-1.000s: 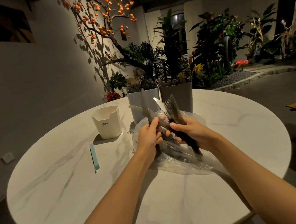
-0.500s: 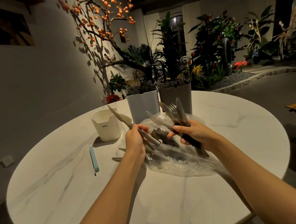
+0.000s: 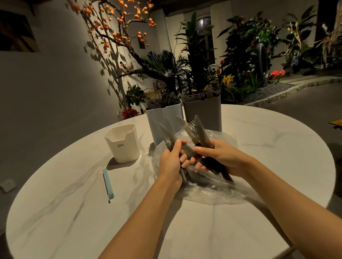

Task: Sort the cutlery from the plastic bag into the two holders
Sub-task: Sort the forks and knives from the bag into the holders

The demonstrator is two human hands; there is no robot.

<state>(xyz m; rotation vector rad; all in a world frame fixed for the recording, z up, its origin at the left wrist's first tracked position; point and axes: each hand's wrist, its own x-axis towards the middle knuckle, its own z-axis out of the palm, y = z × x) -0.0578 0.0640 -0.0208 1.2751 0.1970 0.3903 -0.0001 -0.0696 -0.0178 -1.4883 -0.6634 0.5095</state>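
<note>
Clear crinkled plastic bag (image 3: 199, 189) lies mid-frame on the worktop while my left hand (image 3: 171, 162) and right hand (image 3: 216, 155) fingers clamp dark-handled cutlery bundles, next dropping each into the pale-grey holder (image 3: 166, 123) or taupe holder (image 3: 204, 113) behind.

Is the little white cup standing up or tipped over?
Standing up. The white cup sits flat on the table, open mouth facing upward. What is inside cannot be seen.

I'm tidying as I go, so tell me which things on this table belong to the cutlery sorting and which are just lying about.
Part of the job:
- plastic bag
- cutlery gripped in the left hand
- cutlery gripped in the right hand
- light grey holder
- dark grey holder

Just lying about:
- white cup
- blue stick
</note>
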